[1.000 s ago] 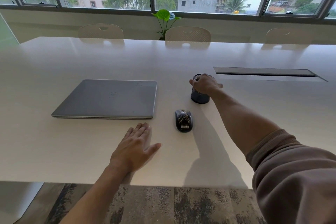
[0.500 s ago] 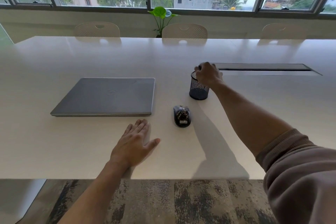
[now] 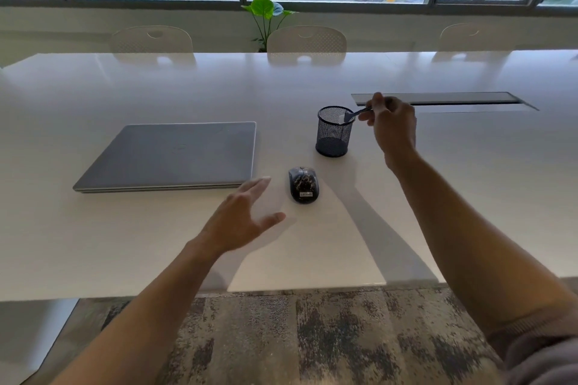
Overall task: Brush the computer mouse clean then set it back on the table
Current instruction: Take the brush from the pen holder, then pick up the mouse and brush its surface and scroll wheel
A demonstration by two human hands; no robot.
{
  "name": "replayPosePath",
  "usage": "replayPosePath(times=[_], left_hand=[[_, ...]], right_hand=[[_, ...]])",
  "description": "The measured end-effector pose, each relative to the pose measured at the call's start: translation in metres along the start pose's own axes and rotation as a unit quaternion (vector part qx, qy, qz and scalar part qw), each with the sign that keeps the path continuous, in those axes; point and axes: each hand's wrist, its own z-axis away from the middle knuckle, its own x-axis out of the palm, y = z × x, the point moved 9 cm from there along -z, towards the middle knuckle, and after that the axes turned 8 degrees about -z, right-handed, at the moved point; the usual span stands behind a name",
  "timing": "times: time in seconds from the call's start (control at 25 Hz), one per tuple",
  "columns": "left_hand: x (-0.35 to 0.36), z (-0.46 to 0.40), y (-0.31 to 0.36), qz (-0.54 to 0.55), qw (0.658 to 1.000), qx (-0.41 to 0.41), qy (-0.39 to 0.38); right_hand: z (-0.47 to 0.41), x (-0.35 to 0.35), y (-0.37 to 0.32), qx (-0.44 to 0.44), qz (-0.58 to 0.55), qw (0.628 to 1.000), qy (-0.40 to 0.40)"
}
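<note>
Head view. Step, as judged: fetching the brush; next, bring it to the mouse while the free hand takes hold. Right hand (image 3: 392,125), right of the cup (image 3: 333,131), pinches a small brush (image 3: 356,114) at the cup's rim. Left hand (image 3: 242,219), fingers spread, empty, hovers just left of the mouse (image 3: 303,185). Mouse: dark, gold-flecked, labelled, on the table (image 3: 125,244) just nearer than the cup, right of the laptop (image 3: 175,155).

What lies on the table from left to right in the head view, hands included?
Closed laptop → left hand → computer mouse → mesh pen cup → right hand, pinching a small brush.
</note>
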Motion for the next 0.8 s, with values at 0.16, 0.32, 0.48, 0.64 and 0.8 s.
replayPosePath(times=[0.16, 0.32, 0.48, 0.64, 0.8], left_hand=[[0.011, -0.034, 0.015, 0.031, 0.998, 0.022, -0.045], [0.029, -0.064, 0.008, 0.055, 0.993, -0.002, -0.107], [0.049, -0.081, 0.002, 0.073, 0.987, -0.015, -0.143], [0.061, -0.090, -0.005, 0.090, 0.982, -0.030, -0.163], [0.066, -0.095, -0.007, 0.106, 0.980, -0.029, -0.167]], right_hand=[[0.028, -0.017, 0.016, 0.062, -0.087, 0.994, 0.011], [0.057, -0.028, 0.033, 0.116, -0.135, 0.984, 0.002], [0.075, -0.035, 0.046, 0.156, -0.171, 0.973, 0.001], [0.086, -0.038, 0.056, 0.177, -0.171, 0.969, -0.001], [0.093, -0.037, 0.061, 0.191, -0.174, 0.966, -0.006]])
